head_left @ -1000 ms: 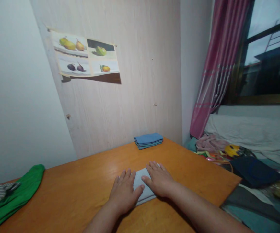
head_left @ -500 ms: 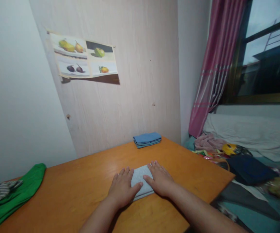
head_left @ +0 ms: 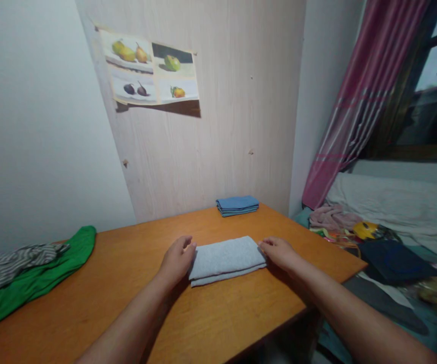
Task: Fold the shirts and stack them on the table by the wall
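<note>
Head view: gray folded cloth (head_left: 226, 259) lies on the table (head_left: 120, 288), left hand (head_left: 178, 258) and right hand (head_left: 278, 251) at opposite ends; finger closure cannot be determined. Blue folded stack (head_left: 237, 203) sits behind; green garment (head_left: 67, 265), far left. Table edge passes beneath the right forearm (head_left: 340, 292).

The folded cloth (head_left: 226, 260) is light grey, faintly mottled; the tabletop (head_left: 120, 298) is orange-brown, and the folded stack (head_left: 237, 205) blue with dark edge lines. The plain fabric (head_left: 72, 260) is bright green, the striped cloth (head_left: 9, 265) dark and pale. The curtain (head_left: 355, 96) is magenta with paler bands.
</note>
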### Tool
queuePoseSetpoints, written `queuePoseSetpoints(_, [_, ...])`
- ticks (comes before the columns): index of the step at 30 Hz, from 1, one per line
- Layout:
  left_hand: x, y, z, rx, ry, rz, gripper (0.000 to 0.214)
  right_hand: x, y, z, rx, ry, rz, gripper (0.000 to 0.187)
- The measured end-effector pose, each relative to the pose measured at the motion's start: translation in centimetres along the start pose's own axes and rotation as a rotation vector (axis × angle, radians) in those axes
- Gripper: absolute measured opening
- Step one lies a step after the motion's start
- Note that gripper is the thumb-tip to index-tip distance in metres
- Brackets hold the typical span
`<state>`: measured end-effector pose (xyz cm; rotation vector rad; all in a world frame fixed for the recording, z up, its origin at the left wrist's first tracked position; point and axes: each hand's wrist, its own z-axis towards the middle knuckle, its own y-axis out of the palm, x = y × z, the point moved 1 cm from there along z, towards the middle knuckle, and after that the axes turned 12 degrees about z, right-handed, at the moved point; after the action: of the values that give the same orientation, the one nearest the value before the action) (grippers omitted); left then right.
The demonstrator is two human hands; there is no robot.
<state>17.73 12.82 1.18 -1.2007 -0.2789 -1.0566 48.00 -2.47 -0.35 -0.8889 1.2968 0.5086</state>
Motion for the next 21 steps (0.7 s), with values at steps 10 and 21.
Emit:
queuePoseSetpoints(10, [5.2, 1.3, -3.6, -0.210, 0.409, 0.427, 0.020, -0.9, 0.3, -0.9, -0.118, 0.225, -0.150, 0.038])
queuePoseSetpoints(21, [7.9, 1.7, -3.6, -0.333, 0.388, 0.752, 0.021, -2.7, 1.2, -1.4, -0.041, 0.263, 0.003, 0.023])
